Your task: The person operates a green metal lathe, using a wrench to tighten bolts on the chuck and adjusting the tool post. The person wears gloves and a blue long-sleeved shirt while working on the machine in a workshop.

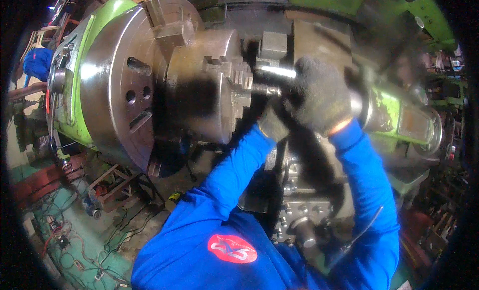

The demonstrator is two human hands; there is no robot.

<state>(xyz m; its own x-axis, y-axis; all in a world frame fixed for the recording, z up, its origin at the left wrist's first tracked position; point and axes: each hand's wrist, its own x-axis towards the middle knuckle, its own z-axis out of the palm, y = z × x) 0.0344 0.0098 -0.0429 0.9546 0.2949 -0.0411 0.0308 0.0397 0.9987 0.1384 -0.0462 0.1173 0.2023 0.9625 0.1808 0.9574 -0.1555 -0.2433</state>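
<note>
Both my hands, in dark grey work gloves, are close together at the right of a lathe chuck. Its stepped jaws face them, with a short metal shaft reaching from the jaws toward the gloves. My right hand is closed like a fist, and a bright, slim metal rod sticks out of its left side; the rod's exact kind is unclear. Lower and to the left, my left hand sits beneath the shaft's end. Its fingers are hidden behind the right hand and in shadow.
A large slotted faceplate stands left of the chuck against the green headstock. At right is the green tailstock. The carriage with knobs and bolts lies before my chest. Cables trail over the green floor at lower left.
</note>
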